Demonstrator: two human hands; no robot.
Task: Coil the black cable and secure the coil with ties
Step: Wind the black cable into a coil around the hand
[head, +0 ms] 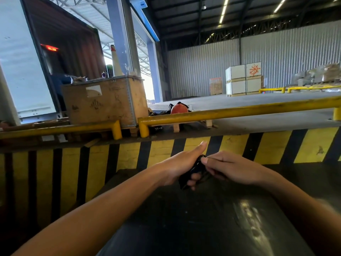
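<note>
A small bundle of coiled black cable [196, 169] sits between both hands above a dark glossy surface. My left hand [180, 166] is wrapped around the bundle from the left, thumb stretched up and forward. My right hand [230, 168] meets it from the right, fingertips pinched on a thin dark strand [212, 158] at the top of the coil; whether that strand is a tie or the cable's end cannot be told. Most of the coil is hidden inside the fingers.
A black glossy surface [203, 218] lies under my arms. Ahead runs a yellow-and-black striped dock wall [276, 146] topped by yellow guard rails [239, 111]. A wooden crate [105, 102] stands at the left, an orange ball-like object [179, 108] behind the rail, stacked white boxes [243, 79] far back.
</note>
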